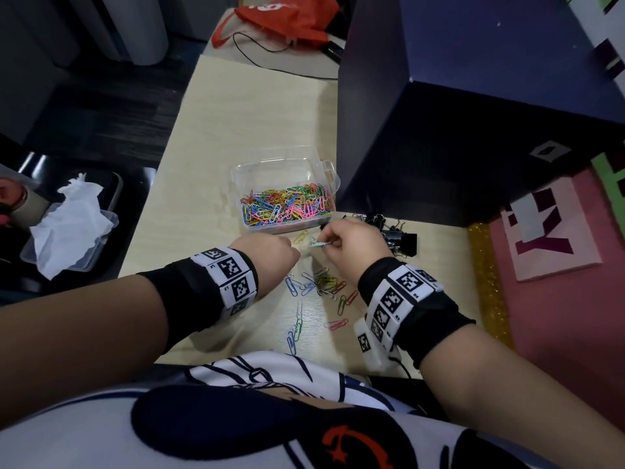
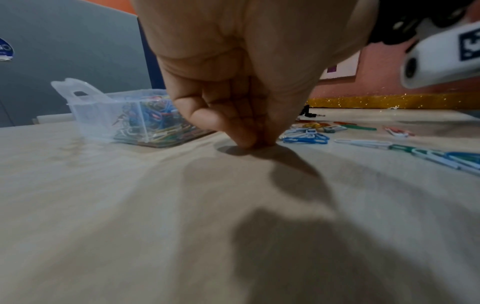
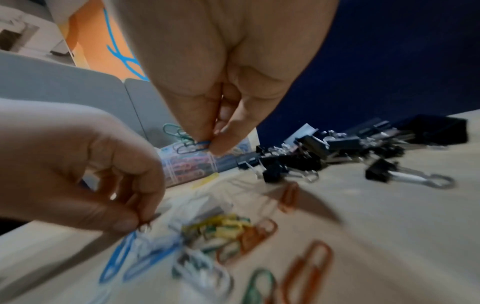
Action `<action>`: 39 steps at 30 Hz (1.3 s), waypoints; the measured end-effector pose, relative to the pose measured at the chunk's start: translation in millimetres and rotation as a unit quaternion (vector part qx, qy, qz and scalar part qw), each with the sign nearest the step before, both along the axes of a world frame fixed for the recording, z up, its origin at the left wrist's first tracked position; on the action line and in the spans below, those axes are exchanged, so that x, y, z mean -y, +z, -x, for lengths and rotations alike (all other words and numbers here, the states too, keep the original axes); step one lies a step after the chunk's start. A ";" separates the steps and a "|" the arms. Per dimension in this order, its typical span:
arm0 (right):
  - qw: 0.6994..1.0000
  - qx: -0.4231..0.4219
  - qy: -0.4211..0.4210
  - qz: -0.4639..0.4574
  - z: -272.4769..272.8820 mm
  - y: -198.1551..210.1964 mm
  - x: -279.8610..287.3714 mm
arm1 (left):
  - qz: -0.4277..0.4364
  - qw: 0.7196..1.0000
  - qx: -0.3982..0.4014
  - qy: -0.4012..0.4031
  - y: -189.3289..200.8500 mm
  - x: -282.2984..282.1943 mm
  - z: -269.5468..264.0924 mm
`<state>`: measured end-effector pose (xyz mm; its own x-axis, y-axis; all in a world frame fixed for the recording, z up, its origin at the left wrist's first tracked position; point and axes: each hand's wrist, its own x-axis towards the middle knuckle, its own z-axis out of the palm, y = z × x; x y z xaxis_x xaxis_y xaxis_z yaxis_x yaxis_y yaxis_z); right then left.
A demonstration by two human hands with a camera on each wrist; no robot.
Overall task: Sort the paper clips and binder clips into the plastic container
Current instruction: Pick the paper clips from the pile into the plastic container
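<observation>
At the far left, off the pale wooden desk, a crumpled white tissue lies in a shallow clear tray that is partly cut off by dark surroundings.

On the desk stands one clear plastic container with a handle tab, its near half filled with a heap of multicoloured paper clips too tangled to count.

Just in front of it, the person's left hand has fingers curled tight, fingertips pressed together down at the desk top. In the left wrist view nothing shows between them. In the right wrist view something small and thin seems pinched there, but blur hides what it is.

Below the hands, loose coloured paper clips lie scattered towards the desk's near edge, roughly twenty, several chained or overlapping, so an exact count is not possible. One yellow paper clip lies alone beside the container.

The right hand is raised slightly above the desk, thumb and fingers pinching a small bunch of linked blue and green paper clips, at least three, partly hidden by the fingers.

Behind that hand sits a pile of black binder clips with silver wire handles, partly covered by the hand; perhaps a dozen. A tall dark blue partition rises behind them.
</observation>
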<state>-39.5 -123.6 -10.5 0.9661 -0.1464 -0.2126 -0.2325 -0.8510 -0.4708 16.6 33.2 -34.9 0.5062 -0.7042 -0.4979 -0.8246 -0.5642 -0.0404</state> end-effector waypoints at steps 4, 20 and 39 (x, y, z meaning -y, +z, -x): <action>0.996 0.060 -0.056 -0.026 -26.2 11.7 -3.4 | -0.003 0.999 -0.017 0.028 1.5 -1.2 -0.5; 0.983 -0.104 0.141 0.062 -2.8 -21.6 -15.6 | 0.199 0.974 0.011 0.108 31.6 -9.8 -27.0; 0.984 -0.129 0.106 0.066 23.1 -9.7 2.9 | 0.078 0.993 -0.080 0.026 23.0 6.7 -2.8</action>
<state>-62.6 -126.5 -20.1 0.8946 0.0100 -0.4467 -0.1399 -0.9432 -0.3013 19.5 26.4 -11.9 0.4662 -0.7544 -0.4621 -0.7834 -0.5947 0.1804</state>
